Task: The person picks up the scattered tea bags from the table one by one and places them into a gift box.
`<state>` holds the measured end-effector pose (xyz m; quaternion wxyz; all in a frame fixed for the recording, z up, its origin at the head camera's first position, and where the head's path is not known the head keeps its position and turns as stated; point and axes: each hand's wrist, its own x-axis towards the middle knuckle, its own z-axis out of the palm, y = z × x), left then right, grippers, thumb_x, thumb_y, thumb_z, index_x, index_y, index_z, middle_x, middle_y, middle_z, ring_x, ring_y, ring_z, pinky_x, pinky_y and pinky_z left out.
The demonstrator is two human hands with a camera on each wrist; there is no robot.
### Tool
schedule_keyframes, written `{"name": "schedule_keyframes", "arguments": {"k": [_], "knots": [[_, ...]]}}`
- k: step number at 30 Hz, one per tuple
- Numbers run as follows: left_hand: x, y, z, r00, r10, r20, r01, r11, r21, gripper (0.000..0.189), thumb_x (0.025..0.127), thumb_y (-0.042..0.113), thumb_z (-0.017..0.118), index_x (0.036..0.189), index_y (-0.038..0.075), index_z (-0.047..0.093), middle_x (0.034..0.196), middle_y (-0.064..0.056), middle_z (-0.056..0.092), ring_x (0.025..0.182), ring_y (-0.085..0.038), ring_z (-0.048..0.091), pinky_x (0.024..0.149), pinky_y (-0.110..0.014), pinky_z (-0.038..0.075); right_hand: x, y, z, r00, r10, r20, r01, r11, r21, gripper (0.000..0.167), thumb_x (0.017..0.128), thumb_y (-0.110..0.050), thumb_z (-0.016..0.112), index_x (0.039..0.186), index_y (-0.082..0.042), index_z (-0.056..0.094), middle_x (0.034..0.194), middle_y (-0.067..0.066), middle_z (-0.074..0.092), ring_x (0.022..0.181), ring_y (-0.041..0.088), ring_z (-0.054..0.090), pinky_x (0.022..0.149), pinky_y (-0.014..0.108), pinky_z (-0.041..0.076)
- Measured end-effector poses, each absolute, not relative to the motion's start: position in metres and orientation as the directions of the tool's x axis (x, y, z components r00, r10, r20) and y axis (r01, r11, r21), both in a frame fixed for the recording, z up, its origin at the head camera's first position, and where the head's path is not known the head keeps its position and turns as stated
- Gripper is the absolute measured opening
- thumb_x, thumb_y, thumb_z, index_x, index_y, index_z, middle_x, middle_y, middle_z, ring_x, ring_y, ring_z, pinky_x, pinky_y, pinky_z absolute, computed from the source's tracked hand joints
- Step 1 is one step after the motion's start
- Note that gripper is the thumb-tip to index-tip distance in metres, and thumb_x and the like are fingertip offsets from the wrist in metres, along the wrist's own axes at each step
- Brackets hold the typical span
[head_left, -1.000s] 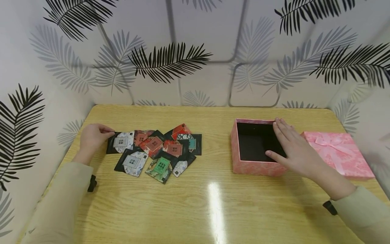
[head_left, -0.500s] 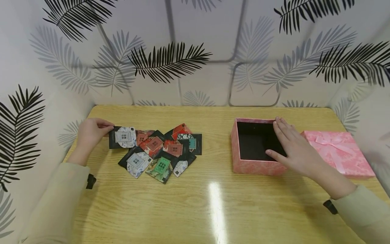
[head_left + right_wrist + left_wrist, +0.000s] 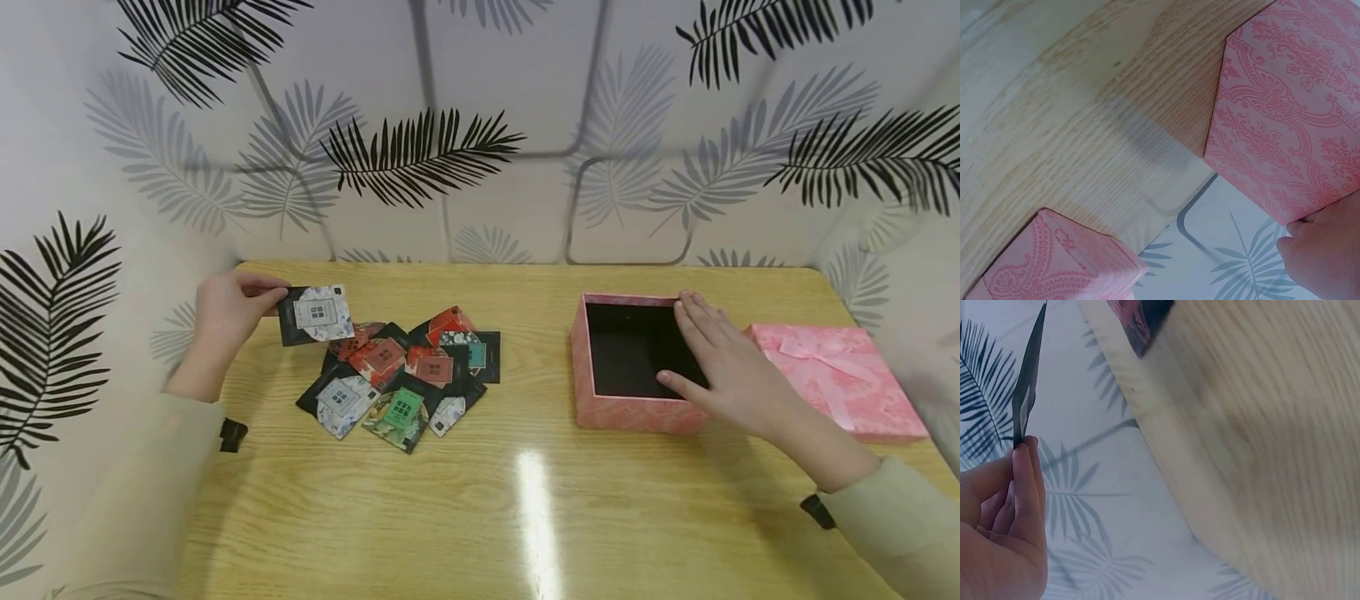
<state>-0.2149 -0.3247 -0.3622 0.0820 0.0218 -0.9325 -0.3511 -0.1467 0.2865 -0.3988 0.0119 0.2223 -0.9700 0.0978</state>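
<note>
Between thumb and fingers my left hand [image 3: 232, 321] pinches the dark edge of a black-and-white sachet [image 3: 318, 313], held up off the table. In the left wrist view that sachet [image 3: 1030, 375] shows nearly edge-on above the fingertips. Below and to its right lies an overlapping pile of sachets, among them a red one [image 3: 381, 357], a green one [image 3: 402, 410] and another white one [image 3: 343, 400]. My right hand [image 3: 731, 375] rests with straight fingers on the right rim of an open pink box [image 3: 637, 412], whose inside is black.
A pink lid [image 3: 847, 383] with a ribbon bow lies on the table right of the box, partly behind my right forearm. The wooden table [image 3: 450, 517] ends at a wall covering [image 3: 465, 200] with leaf patterns at the back.
My left hand has lifted the black-and-white sachet up from the table and carried it slightly away and right. The other white sachet slid a little right. My right hand has stayed on the box.
</note>
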Motion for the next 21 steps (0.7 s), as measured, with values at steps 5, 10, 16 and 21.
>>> {"name": "schedule_keyframes", "arguments": {"k": [5,10,16,21], "knots": [[-0.219,-0.306,-0.352,-0.988,-0.083,0.129,0.027,0.738,0.675,0.024,0.105,0.007,0.067,0.121,-0.009,0.075,0.121,-0.035,0.073,0.058,0.023,0.055,0.062,-0.001,0.049,-0.147,0.288,-0.399,-0.901,-0.428,0.071,-0.434,0.883,-0.177,0.098,0.104,-0.055,0.061,0.168,0.003,0.014,0.176,0.026,0.015,0.167,0.039,0.010,0.136,0.034,-0.007],[-0.222,-0.284,-0.343,-0.991,-0.049,0.125,0.054,0.705,0.707,0.024,0.106,0.006,0.065,0.122,-0.009,0.075,0.119,-0.035,0.073,0.060,0.021,0.058,0.064,-0.004,0.053,-0.147,0.288,-0.399,-0.903,-0.426,0.065,-0.430,0.886,-0.175,0.099,0.104,-0.055,0.061,0.168,0.003,0.014,0.177,0.026,0.014,0.166,0.039,0.011,0.136,0.033,-0.008],[-0.224,-0.256,-0.331,-0.993,0.014,0.113,0.093,0.678,0.730,0.023,0.105,0.007,0.067,0.121,-0.006,0.077,0.122,-0.032,0.074,0.064,0.019,0.060,0.068,-0.008,0.056,-0.147,0.288,-0.400,-0.901,-0.429,0.060,-0.432,0.884,-0.179,0.099,0.104,-0.056,0.061,0.168,0.003,0.014,0.177,0.025,0.013,0.166,0.039,0.012,0.136,0.034,-0.007],[-0.224,-0.227,-0.317,-0.988,0.074,0.134,0.147,0.705,0.694,0.020,0.104,0.009,0.069,0.117,0.000,0.080,0.116,-0.025,0.078,0.071,0.000,0.072,0.070,-0.014,0.058,-0.147,0.289,-0.400,-0.899,-0.432,0.076,-0.439,0.882,-0.172,0.098,0.104,-0.056,0.061,0.168,0.003,0.015,0.177,0.025,0.014,0.166,0.039,0.012,0.136,0.033,-0.007]]}}
